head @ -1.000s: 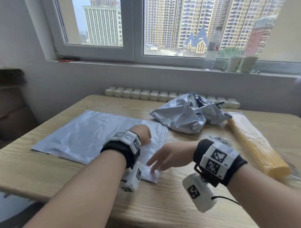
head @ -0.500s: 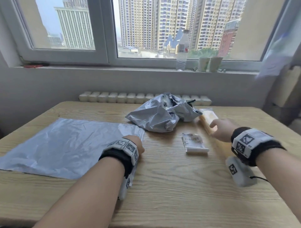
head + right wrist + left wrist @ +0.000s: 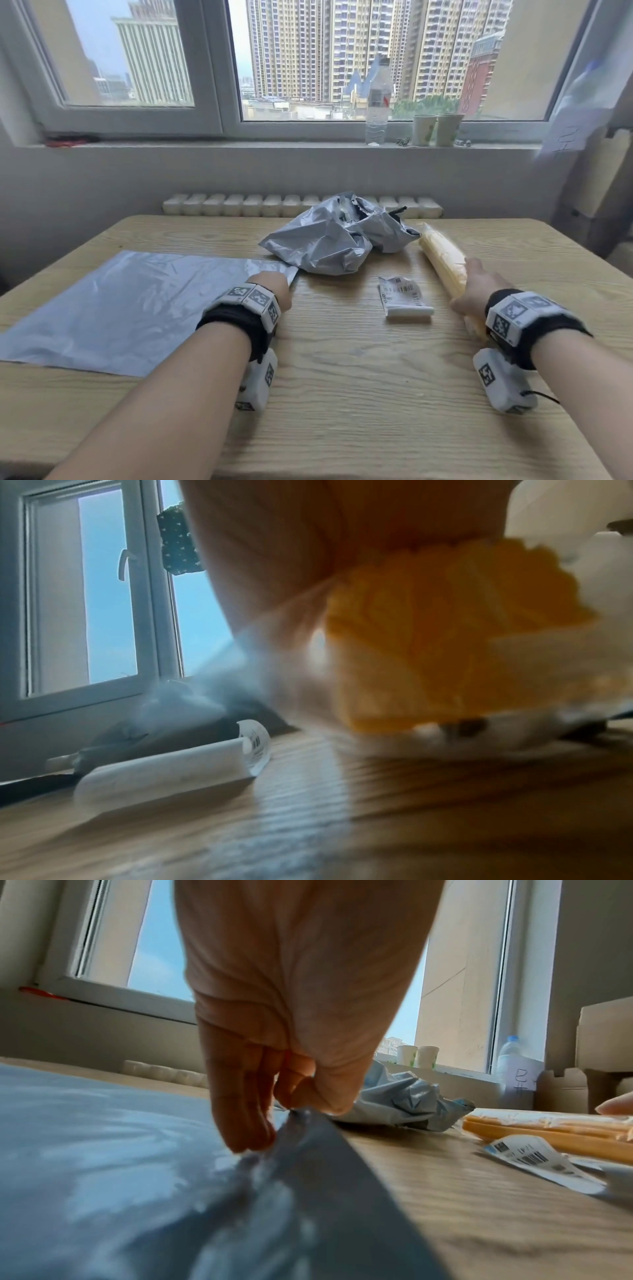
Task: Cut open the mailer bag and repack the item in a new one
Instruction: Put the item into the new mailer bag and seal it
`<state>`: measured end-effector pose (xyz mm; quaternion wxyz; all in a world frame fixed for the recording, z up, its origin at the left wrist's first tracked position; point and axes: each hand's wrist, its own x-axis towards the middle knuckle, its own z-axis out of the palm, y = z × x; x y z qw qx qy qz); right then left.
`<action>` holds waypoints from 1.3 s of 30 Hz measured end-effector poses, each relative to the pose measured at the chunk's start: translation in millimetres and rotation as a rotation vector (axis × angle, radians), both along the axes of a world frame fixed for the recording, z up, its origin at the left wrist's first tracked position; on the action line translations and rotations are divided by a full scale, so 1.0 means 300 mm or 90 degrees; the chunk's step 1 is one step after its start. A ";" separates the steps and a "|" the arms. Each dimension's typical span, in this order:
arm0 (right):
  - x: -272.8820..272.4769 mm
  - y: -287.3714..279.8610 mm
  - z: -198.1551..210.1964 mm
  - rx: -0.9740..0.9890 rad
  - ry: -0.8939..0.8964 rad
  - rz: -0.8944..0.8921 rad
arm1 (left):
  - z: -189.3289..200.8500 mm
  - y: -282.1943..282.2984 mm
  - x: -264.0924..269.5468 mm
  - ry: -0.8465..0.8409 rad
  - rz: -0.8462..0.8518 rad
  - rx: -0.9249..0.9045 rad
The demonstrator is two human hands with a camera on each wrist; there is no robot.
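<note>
A flat grey new mailer bag (image 3: 137, 305) lies on the left of the wooden table (image 3: 342, 394). My left hand (image 3: 274, 287) pinches its right edge (image 3: 301, 1118) between thumb and fingers. The crumpled, cut-open old mailer (image 3: 329, 240) sits at the back centre. The item, a long yellow bundle in clear wrap (image 3: 442, 257), lies to its right. My right hand (image 3: 476, 287) grips the bundle's near half, fingers wrapped round it (image 3: 445, 631).
A folded white shipping label (image 3: 404, 298) lies between my hands. On the sill stand a water bottle (image 3: 378, 99) and two paper cups (image 3: 436, 128). A white radiator (image 3: 239, 205) runs behind the table. Cardboard boxes (image 3: 603, 1047) stand at the right.
My right hand left the new mailer, swung right past the label and took hold of the yellow bundle. My left hand kept its hold on the mailer's right edge.
</note>
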<state>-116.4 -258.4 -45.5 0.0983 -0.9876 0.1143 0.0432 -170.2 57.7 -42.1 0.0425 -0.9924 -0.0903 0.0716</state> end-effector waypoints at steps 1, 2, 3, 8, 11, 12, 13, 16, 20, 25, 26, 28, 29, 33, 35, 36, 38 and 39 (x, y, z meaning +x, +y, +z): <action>0.000 0.005 -0.001 0.015 -0.016 -0.016 | 0.007 0.012 -0.005 -0.020 0.002 0.002; -0.002 0.009 0.000 0.031 -0.034 -0.030 | 0.006 0.027 -0.010 -0.043 0.000 0.000; -0.003 0.013 0.002 0.049 -0.055 -0.045 | 0.002 0.039 -0.016 -0.059 -0.003 -0.011; -0.016 0.016 0.025 0.160 -0.161 -0.102 | -0.028 0.053 -0.028 -0.029 -0.021 -0.056; -0.035 0.018 0.063 0.220 -0.223 -0.102 | -0.009 0.056 -0.026 -0.028 -0.007 -0.035; -0.045 0.018 0.077 0.243 -0.237 -0.089 | -0.004 0.059 -0.029 -0.016 0.003 -0.031; -0.057 0.022 0.091 0.269 -0.247 -0.068 | 0.002 0.065 -0.034 -0.007 0.013 -0.029; -0.090 0.041 0.132 0.321 -0.261 0.036 | 0.021 0.083 -0.041 -0.018 0.017 -0.028; -0.133 0.114 0.169 0.322 -0.153 0.230 | 0.070 0.104 -0.061 -0.035 -0.003 -0.008; -0.201 0.203 0.193 0.078 -0.080 0.374 | 0.144 0.129 -0.092 -0.077 -0.004 0.014; -0.215 0.218 0.192 0.033 -0.080 0.397 | 0.154 0.132 -0.096 -0.086 -0.017 0.024; -0.229 0.240 0.181 -0.010 -0.098 0.432 | 0.163 0.131 -0.101 -0.089 -0.035 0.045; -0.234 0.248 0.179 -0.010 -0.111 0.442 | 0.161 0.129 -0.104 -0.090 -0.047 0.055; -0.244 0.264 0.203 -0.030 -0.194 0.471 | 0.154 0.120 -0.113 -0.096 -0.092 0.073; -0.251 0.269 0.223 -0.048 -0.228 0.476 | 0.158 0.115 -0.113 -0.096 -0.097 0.060; -0.253 0.272 0.227 -0.052 -0.236 0.479 | 0.162 0.112 -0.113 -0.090 -0.096 0.053; -0.257 0.286 0.224 -0.056 -0.235 0.489 | 0.174 0.105 -0.112 -0.073 -0.100 0.051; -0.258 0.295 0.217 -0.057 -0.226 0.494 | 0.181 0.102 -0.112 -0.067 -0.098 0.054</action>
